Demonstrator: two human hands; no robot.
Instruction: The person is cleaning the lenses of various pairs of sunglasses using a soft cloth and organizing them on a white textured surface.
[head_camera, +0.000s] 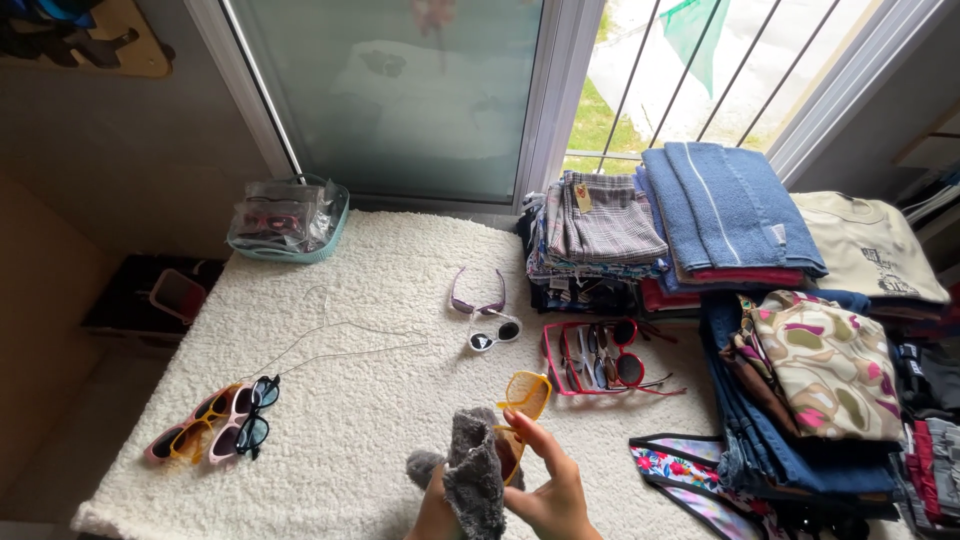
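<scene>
**poster1:** Looking down from the head cam, the right hand (545, 490) has the yellow sunglasses (522, 410) pinched, fingers (530, 435) closed on the frame just under one lens. The left hand (440, 505) is mostly hidden under a fluffy grey cloth (470, 470), fingers wrapped into it as far as I can tell, cloth touching the lower lens. All of that sits low in the view, just above the near edge of the white fleece-covered table (380, 300).

**poster2:** How do you reckon those shades handle?

**poster1:** Light, thin plastic I'd guess, stiff but a bit brittle at the hinges. Lenses probably smudge and scratch easily, so holding by the rim or the bridge looks smarter than the lens face. The cloth is soft and floppy, so it bunches anywhere you grab it.

**poster2:** Anything else around?

**poster1:** Red sunglasses pile (600, 358) just beside, white sunglasses (494, 333) and purple sunglasses (478, 295) further back, a mixed bunch (215, 420) at the left, a wire hanger (340, 340), a teal basket (288, 222), and folded clothes stacks (720, 215) on the right.
</scene>
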